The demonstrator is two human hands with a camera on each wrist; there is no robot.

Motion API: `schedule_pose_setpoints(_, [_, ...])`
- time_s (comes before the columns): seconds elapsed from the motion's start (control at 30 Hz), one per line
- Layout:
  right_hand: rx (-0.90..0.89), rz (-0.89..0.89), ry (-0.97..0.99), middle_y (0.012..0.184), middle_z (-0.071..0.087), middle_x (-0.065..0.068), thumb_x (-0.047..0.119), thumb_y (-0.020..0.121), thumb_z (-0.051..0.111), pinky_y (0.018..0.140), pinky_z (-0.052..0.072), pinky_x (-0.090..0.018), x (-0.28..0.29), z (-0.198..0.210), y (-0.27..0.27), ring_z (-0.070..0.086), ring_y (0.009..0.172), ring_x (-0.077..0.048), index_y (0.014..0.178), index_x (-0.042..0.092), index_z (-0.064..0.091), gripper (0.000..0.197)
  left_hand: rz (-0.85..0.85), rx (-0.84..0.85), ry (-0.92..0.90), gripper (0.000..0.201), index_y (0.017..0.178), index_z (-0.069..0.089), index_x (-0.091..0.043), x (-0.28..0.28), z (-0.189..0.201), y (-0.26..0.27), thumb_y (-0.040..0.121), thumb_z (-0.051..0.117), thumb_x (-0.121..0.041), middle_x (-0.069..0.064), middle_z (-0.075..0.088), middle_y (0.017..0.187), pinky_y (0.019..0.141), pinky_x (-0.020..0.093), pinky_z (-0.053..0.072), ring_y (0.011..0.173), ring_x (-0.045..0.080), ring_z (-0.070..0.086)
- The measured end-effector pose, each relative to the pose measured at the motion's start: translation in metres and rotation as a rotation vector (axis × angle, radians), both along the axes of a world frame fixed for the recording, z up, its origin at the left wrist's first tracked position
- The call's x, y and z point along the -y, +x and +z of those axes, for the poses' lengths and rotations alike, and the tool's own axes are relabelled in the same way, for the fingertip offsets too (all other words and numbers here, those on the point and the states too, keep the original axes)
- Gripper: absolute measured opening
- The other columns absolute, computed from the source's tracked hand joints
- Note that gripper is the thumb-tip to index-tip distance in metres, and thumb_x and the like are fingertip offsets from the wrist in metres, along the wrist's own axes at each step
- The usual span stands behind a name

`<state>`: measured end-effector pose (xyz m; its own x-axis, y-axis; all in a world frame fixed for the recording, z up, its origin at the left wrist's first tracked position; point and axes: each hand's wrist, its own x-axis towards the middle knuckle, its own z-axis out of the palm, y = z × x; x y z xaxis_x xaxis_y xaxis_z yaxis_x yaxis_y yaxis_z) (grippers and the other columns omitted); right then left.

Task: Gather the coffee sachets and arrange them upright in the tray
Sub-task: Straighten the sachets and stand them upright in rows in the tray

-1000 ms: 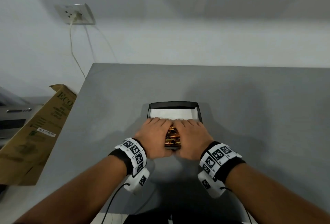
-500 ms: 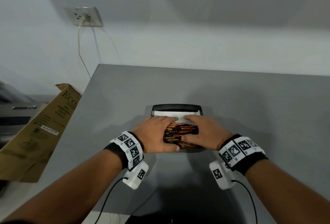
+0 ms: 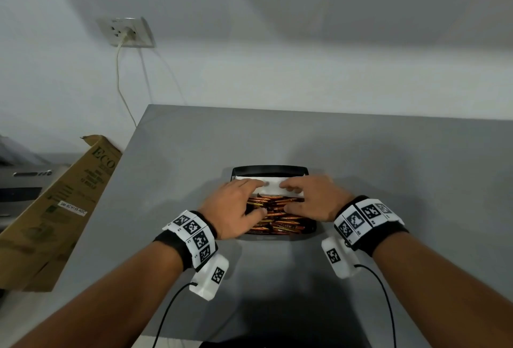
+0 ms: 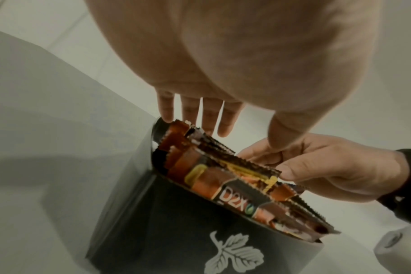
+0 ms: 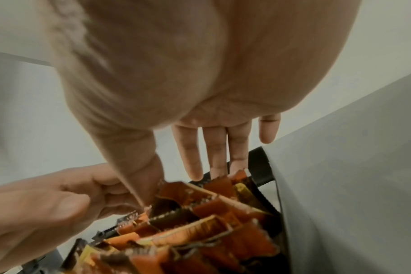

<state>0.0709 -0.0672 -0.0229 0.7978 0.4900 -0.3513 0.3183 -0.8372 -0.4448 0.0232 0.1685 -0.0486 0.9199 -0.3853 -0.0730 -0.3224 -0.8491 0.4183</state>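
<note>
A black tray (image 3: pixel 269 170) stands in the middle of the grey table. Several orange and brown coffee sachets (image 3: pixel 277 217) stand packed on edge in its near part; white paper (image 3: pixel 273 188) lines the far part. My left hand (image 3: pixel 236 208) lies over the left side of the sachets and my right hand (image 3: pixel 308 200) over the right side, fingertips reaching the white paper. In the left wrist view the straight fingers (image 4: pixel 207 115) touch the tops of the sachets (image 4: pixel 223 181) above the tray wall (image 4: pixel 176 231). In the right wrist view the extended fingers (image 5: pixel 214 148) touch the sachets (image 5: pixel 211 222).
A long cardboard box (image 3: pixel 55 203) leans against the table's left edge. A wall socket (image 3: pixel 125 31) with a hanging cable is at the back left. Bare grey tabletop (image 3: pixel 402 167) lies right of and beyond the tray. Cables trail from both wrist cameras.
My hands, pressed together around a tight bundle a second ago, have parted. The sachets now show across the tray's width, and my fingers have slid toward its far end.
</note>
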Motion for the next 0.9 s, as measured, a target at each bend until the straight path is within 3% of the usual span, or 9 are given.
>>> schedule_pose_setpoints(0.13, [-0.034,0.033,-0.020,0.126,0.066,0.010,0.052,0.087,0.065,0.114,0.035,-0.040,-0.008,0.000,0.005,0.059,0.117,-0.012,0.137,0.036,0.055,0.053,0.047,0.002,-0.052,0.046,0.137,0.050,-0.023,0.002,0.001,0.000,0.095,0.045,-0.044,0.001,0.062,0.130,0.101,0.036,0.046,0.114,0.018,0.059])
schedule_pose_setpoints(0.3, [0.040,0.086,-0.058,0.109,0.071,0.009,0.040,0.093,0.056,0.107,0.042,-0.041,-0.016,0.004,0.005,0.063,0.101,-0.013,0.122,0.035,0.065,0.031,0.055,0.007,-0.062,0.018,0.106,0.057,-0.024,0.000,-0.001,-0.005,0.094,0.050,-0.036,-0.005,0.063,0.099,0.079,0.036,0.052,0.082,0.012,0.059])
schedule_pose_setpoints(0.4, [0.070,0.111,-0.084,0.107,0.071,0.009,0.039,0.092,0.058,0.100,0.046,-0.038,-0.020,0.004,0.004,0.064,0.099,-0.013,0.122,0.035,0.064,0.031,0.038,0.021,-0.068,0.016,0.103,0.058,-0.021,0.001,-0.004,-0.006,0.095,0.050,-0.033,-0.005,0.062,0.098,0.080,0.034,0.051,0.082,0.012,0.057])
schedule_pose_setpoints(0.57, [0.163,0.103,-0.101,0.102,0.071,0.005,0.027,0.094,0.055,0.088,0.051,-0.038,-0.020,0.002,0.000,0.063,0.096,-0.018,0.109,0.030,0.067,0.020,0.032,0.032,-0.041,0.035,0.122,0.060,-0.020,0.001,-0.006,-0.003,0.095,0.044,-0.037,-0.003,0.065,0.107,0.088,0.033,0.050,0.094,0.016,0.061])
schedule_pose_setpoints(0.77, [0.142,-0.020,0.095,0.103,0.070,0.009,0.022,0.096,0.056,0.082,0.053,-0.031,0.003,0.013,-0.003,0.063,0.092,-0.012,0.112,0.034,0.066,0.022,0.014,0.057,-0.031,0.026,0.110,0.062,-0.016,0.002,-0.002,-0.004,0.096,0.047,-0.032,-0.002,0.062,0.099,0.085,0.037,0.051,0.087,0.017,0.060])
schedule_pose_setpoints(0.9, [0.096,-0.211,0.363,0.099,0.069,0.014,0.018,0.098,0.060,0.076,0.047,-0.019,0.018,0.022,-0.007,0.063,0.091,-0.002,0.110,0.028,0.066,0.016,0.080,0.006,-0.069,0.038,0.116,0.061,-0.022,0.005,0.003,-0.003,0.091,0.051,-0.049,-0.005,0.063,0.109,0.090,0.035,0.051,0.096,0.015,0.061])
